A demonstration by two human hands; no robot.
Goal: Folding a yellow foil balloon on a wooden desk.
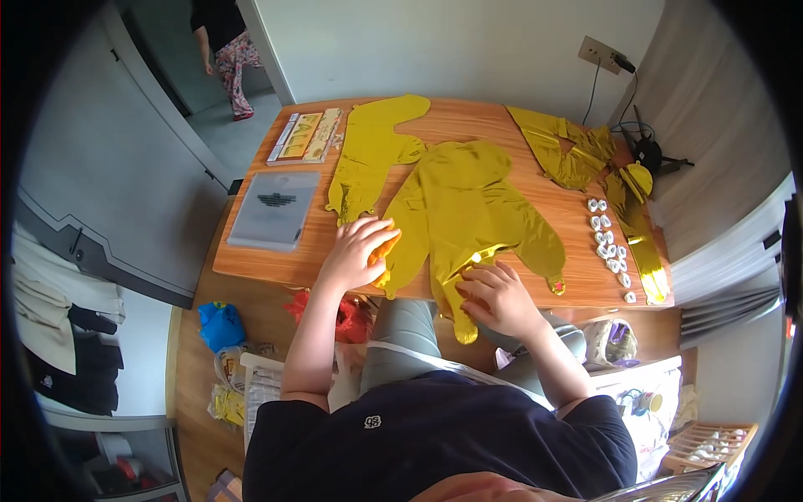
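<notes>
A large flat gold foil balloon [456, 192] lies across the middle of the wooden table, its lower end hanging over the front edge. My left hand [355, 255] is closed around a crumpled orange-gold piece of foil [385, 251] at the balloon's left side. What part of the foil this is, I cannot make out. With bent fingers, my right hand [495, 297] grips the creased lower part of the large balloon near the table edge. Another flat gold foil balloon [368, 138] lies behind my left hand, partly beside the large one.
More gold foil [569, 151] spreads along the right side, near several small white rolls [602, 238] and a black stand [648, 151]. At left lie a clear plastic folder [276, 209] and a flat box [309, 135]. A person [230, 50] is in the doorway. Bags [222, 326] rest on the floor.
</notes>
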